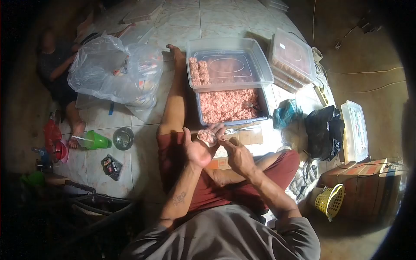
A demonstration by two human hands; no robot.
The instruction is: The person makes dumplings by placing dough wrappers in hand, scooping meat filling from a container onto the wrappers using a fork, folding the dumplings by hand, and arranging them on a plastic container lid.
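My left hand is palm up, with a small pale wrapper bearing a lump of pink minced filling resting on its fingers. My right hand is closed in a pinch on a thin utensil, whose tip reaches the filling; its exact kind is hard to make out. Just beyond my hands stands a blue-rimmed tray full of loose pink minced filling, with another utensil stuck in it at the right. A clear plastic box overlaps the tray's far side and holds two rows of pink filled pieces.
Stacked lidded boxes stand at the far right, near a black plastic bag and a yellow basket. To the left are a large clear bag, a green cup and a glass ashtray. Another person sits beyond.
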